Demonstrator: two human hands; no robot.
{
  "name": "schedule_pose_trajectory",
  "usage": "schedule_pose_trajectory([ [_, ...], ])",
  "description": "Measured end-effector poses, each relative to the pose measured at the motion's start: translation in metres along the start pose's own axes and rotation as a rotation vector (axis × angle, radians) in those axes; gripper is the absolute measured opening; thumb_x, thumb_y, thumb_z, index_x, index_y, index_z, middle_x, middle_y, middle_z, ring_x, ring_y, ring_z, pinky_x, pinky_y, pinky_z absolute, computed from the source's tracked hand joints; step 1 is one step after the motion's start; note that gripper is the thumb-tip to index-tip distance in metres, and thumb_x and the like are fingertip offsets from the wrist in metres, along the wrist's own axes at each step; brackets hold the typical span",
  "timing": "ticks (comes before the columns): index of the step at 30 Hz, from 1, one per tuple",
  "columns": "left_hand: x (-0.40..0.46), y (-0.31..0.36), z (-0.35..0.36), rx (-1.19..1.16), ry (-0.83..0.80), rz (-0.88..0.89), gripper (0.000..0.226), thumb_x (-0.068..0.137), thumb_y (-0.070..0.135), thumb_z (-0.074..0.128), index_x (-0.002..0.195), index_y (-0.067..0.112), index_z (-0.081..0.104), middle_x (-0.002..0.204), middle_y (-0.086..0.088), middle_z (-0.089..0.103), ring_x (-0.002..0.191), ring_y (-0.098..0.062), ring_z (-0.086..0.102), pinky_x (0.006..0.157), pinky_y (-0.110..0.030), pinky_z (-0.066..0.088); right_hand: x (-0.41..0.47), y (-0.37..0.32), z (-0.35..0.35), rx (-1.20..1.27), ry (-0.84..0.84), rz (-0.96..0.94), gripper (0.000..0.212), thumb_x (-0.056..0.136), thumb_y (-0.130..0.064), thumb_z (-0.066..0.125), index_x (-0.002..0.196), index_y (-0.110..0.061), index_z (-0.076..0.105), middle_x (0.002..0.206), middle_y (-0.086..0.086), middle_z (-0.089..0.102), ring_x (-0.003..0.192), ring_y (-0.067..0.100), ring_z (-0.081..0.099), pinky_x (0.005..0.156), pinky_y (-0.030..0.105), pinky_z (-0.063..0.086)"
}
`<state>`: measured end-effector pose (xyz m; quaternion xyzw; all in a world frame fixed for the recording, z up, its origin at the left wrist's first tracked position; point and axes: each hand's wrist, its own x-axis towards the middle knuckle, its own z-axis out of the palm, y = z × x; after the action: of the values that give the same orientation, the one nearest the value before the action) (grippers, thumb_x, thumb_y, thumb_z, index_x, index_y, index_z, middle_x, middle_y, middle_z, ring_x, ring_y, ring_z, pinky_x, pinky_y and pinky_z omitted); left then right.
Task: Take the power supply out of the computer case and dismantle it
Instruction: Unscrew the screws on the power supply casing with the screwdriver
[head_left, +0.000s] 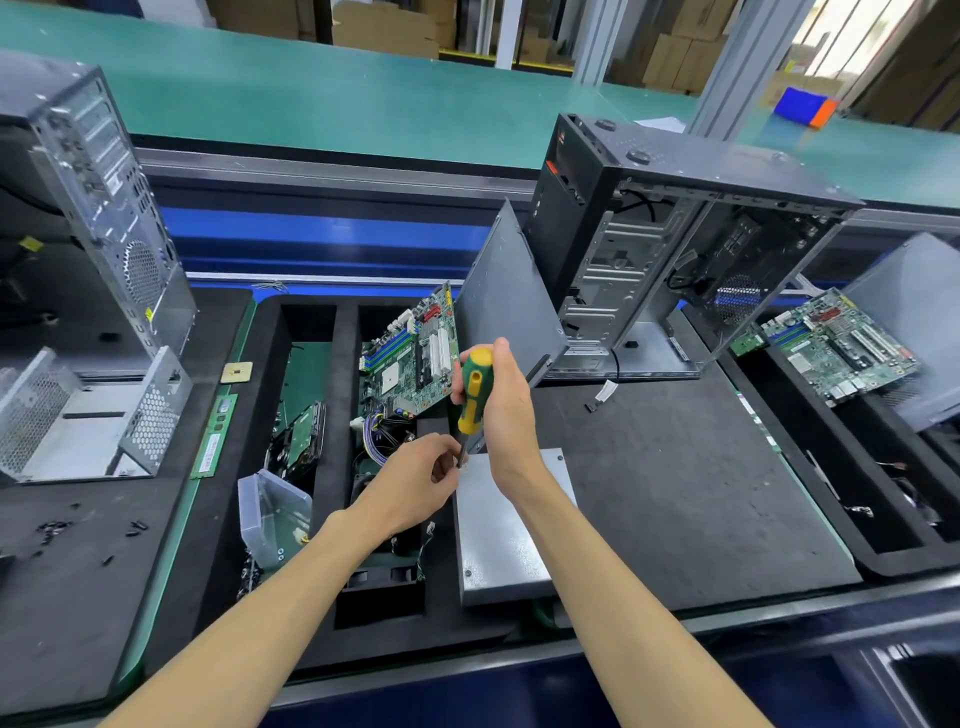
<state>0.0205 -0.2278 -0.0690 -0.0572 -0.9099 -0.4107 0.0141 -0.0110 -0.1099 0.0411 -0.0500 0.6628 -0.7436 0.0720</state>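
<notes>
Already out of the computer case (675, 249), the power supply (498, 530) lies flat on the black mat (675, 493) at the front of the bench, just beside the foam tray (311, 322) that holds a circuit board (410, 358) and loose wiring. A person's right hand (506, 400) is wrapped around the green-and-yellow handle of a screwdriver (472, 395), held nearly upright over the box's far left corner, while the left hand (415, 478) pinches the shaft near the tip to steady it; whether the tip is seated in a screw cannot be told, as the fingers hide it.

The grey metal box looks rigid and fairly heavy for its bulk, so it should stay put under downward pressure, though its smooth painted lid could slide on the mat if pushed sideways. Its sheet-metal edges are likely sharp. The soundest hold appears to be across the two long sides, palm on the lid, well away from the corner screws (560, 458) visible on top. Cables at its near end, partly hidden by the arms, may snag if the box is lifted.
</notes>
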Motion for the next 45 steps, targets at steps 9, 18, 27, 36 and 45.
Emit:
schedule_pose_trajectory([
  [9,0.001,0.002,0.001,-0.033,0.027,-0.014,0.015,0.088,0.012,0.062,0.087,0.027,0.060,0.077,0.008,0.062,0.073,-0.010,0.055,0.068,-0.020,0.044,-0.006,0.002,0.000,-0.075,-0.022,-0.073,0.036,0.092,-0.047,0.056,0.098,-0.014,0.068,0.085,-0.006,0.060,0.084,0.015,0.057,0.079,0.028,0.046],
  [18,-0.001,0.002,0.001,-0.038,0.037,-0.022,0.015,0.090,0.011,0.063,0.092,0.026,0.064,0.082,0.008,0.063,0.076,-0.011,0.058,0.074,-0.026,0.050,-0.006,0.001,0.001,0.000,-0.016,-0.038,0.036,0.095,-0.049,0.052,0.097,-0.013,0.050,0.074,-0.003,0.059,0.071,0.013,0.053,0.072,0.027,0.048],
  [27,0.000,0.002,0.002,-0.059,0.046,-0.036,0.012,0.089,0.016,0.066,0.083,0.025,0.060,0.075,0.006,0.064,0.073,-0.011,0.059,0.072,-0.031,0.052,-0.008,0.000,-0.002,-0.028,-0.014,-0.082,0.031,0.105,-0.032,0.052,0.114,-0.005,0.065,0.094,0.009,0.067,0.086,0.016,0.063,0.079,0.025,0.052],
  [36,0.001,0.002,0.003,-0.037,0.044,-0.057,0.021,0.088,0.019,0.066,0.080,0.035,0.054,0.075,0.009,0.062,0.071,-0.006,0.056,0.066,-0.021,0.047,-0.006,-0.001,0.007,-0.009,0.055,-0.030,0.045,0.100,-0.048,0.035,0.084,-0.023,0.068,0.079,-0.006,0.065,0.075,0.011,0.058,0.078,0.027,0.050],
  [45,0.003,0.006,0.006,-0.042,0.104,-0.121,0.020,0.085,0.020,0.069,0.075,0.029,0.055,0.068,0.008,0.058,0.061,-0.005,0.051,0.062,-0.023,0.046,-0.008,-0.005,0.002,0.153,0.164,-0.126,0.033,0.094,-0.030,0.037,0.068,-0.030,0.056,0.057,0.004,0.052,0.052,0.014,0.044,0.051,0.021,0.040],
])
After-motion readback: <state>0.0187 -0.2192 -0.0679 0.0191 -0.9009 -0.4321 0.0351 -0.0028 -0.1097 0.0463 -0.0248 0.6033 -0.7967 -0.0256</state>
